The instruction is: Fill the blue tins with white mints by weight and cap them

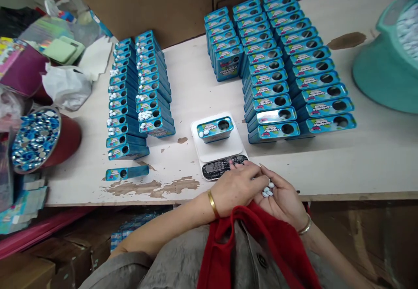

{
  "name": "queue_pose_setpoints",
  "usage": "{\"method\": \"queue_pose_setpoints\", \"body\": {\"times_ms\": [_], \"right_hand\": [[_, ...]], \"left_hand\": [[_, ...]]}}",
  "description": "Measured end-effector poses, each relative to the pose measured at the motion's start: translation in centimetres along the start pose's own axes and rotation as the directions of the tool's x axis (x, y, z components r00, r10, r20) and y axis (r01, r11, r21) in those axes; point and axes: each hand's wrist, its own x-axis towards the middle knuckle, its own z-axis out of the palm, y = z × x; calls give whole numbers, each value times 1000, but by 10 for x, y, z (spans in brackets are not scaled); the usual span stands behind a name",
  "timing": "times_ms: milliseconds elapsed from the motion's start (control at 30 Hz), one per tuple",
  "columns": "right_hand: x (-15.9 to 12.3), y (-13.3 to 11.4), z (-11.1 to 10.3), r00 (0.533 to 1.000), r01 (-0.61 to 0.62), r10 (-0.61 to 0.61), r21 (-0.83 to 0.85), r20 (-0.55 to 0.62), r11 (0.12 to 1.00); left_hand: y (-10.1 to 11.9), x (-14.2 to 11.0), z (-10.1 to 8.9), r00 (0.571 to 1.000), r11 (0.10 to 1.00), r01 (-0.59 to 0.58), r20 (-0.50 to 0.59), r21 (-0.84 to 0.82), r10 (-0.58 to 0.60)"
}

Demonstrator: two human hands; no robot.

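My right hand (285, 199) is cupped palm up, holding several small white candies (267, 190). Across it lies my left hand (235, 189), with a gold bracelet; its bent fingers touch the candies, and whether one is pinched between them is hidden. Just beyond my hands sits a white digital scale (209, 152) with a black panel, its display seeming to read 1553. A blue candy tin (214, 134) stands on the scale. Two white candies (203, 132) rest on the tin's lid, left of its round dark opening.
Two rows of blue tins (156, 126), many with white candies on top, stand at left; more tins (274, 130) fill the right. A teal tub (375, 75) of white candies is far right. A red bucket (70, 134) holds shiny blue pieces. The table edge (130, 203) is near me.
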Motion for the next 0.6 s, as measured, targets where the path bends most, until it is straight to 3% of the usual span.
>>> {"method": "queue_pose_setpoints", "body": {"times_ms": [100,167,267,333,367,467,600], "right_hand": [[5,-1,3,1000,4,-5,21,27,1000],[6,-2,6,999,17,-19,49,27,999],[4,-4,11,999,33,-34,58,19,998],[3,-5,15,999,30,-31,49,10,998],[3,-5,16,1000,29,-30,45,6,999],[4,-4,17,1000,16,-16,23,15,1000],[6,-3,15,999,20,-21,13,42,1000]], "left_hand": [[-6,-3,-17,990,998,-56,-129,-20,53],[-15,-11,-33,948,998,-60,-314,-34,46],[-36,-27,-56,785,987,158,-606,-3,-127],[-52,-36,-68,689,944,329,-687,14,-230],[-59,-39,-72,673,924,382,-691,19,-264],[-71,-40,-79,708,897,441,-627,32,-325],[-70,-32,-85,745,885,466,-538,-3,-394]]}}
